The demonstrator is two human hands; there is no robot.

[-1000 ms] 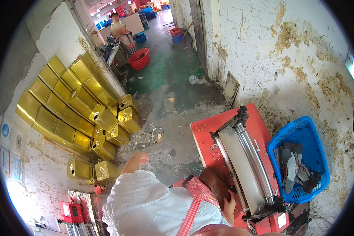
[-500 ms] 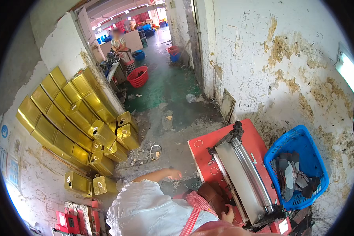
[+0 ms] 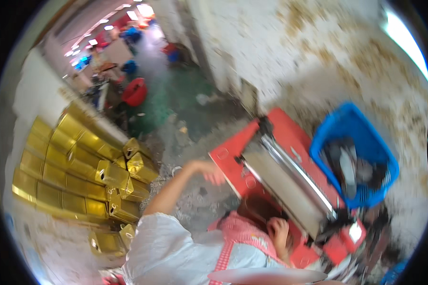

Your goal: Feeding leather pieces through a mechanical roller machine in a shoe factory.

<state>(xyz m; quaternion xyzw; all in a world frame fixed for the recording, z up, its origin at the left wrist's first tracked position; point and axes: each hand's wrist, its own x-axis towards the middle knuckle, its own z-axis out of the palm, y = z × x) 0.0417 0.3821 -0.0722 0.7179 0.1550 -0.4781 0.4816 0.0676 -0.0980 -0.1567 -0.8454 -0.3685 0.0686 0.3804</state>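
Note:
My left hand (image 3: 209, 171) reaches out past the near left corner of the red machine table (image 3: 233, 147), fingers loosely stretched and hanging, with nothing visible in them. Its outline is blurred. My right hand (image 3: 278, 230) is close to my body at the table's near edge, its fingers curled beside dark brown, leather-like pieces (image 3: 253, 207). Whether it grips one of them is hidden. On the table stands a roller machine with a long shiny metal roller (image 3: 299, 173) and a flat metal plate (image 3: 276, 187); neither hand touches the roller.
A blue plastic basket (image 3: 385, 147) holding grey and dark pieces stands right of the machine. Gold metal cans (image 3: 52, 173) are stacked along the left wall. Through the doorway are a red basket (image 3: 134, 92) and a blurred person (image 3: 100, 61) at a bench.
My head has turned, so the scene has shifted and blurred. My left arm has extended forward, bringing the hand near the table corner. My right hand stays by the brown pieces.

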